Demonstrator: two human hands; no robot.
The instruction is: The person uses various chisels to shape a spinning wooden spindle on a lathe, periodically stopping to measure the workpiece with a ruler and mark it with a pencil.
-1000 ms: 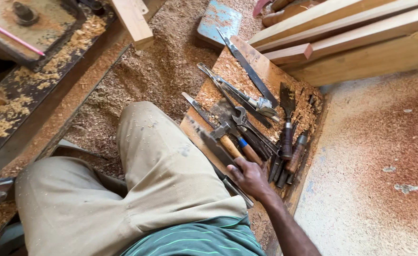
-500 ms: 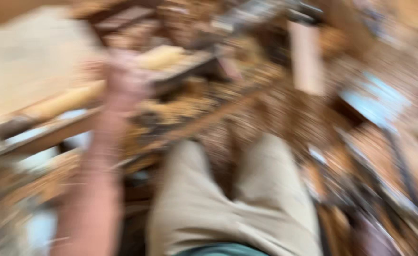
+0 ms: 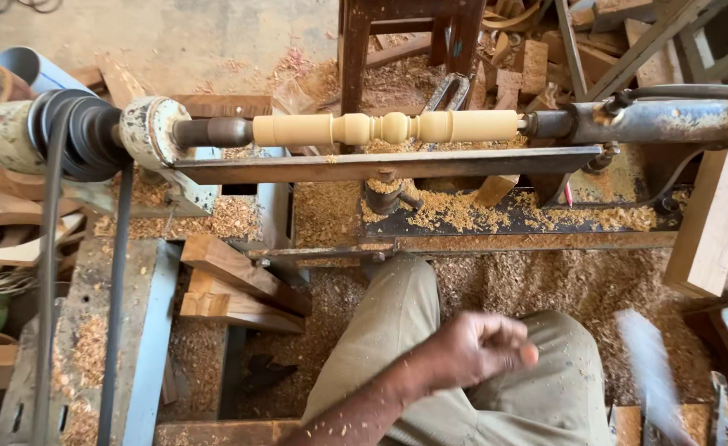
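A pale turned wooden spindle [image 3: 389, 128] is mounted across the lathe [image 3: 645, 124], above a long metal tool rest [image 3: 380, 163]. My left hand [image 3: 479, 348] hovers over my lap, well below the spindle, blurred by motion. Its fingers are curled and I see nothing in them. The forearm is dusted with wood chips. My right hand is out of view. A pale, blurred long thing [image 3: 651, 372] streaks past my right knee; what holds it is hidden.
A belt and pulley [image 3: 75, 136] drive the lathe at the left. Sawdust covers the bed and floor. Wooden blocks [image 3: 232, 285] lie lower left, a plank [image 3: 711, 223] leans at the right, and scrap wood [image 3: 546, 58] is piled behind.
The view has swung from the tool tray on my right to the lathe ahead. My right hand, which was at the tools, has left the view; my left hand has come down to my lap.
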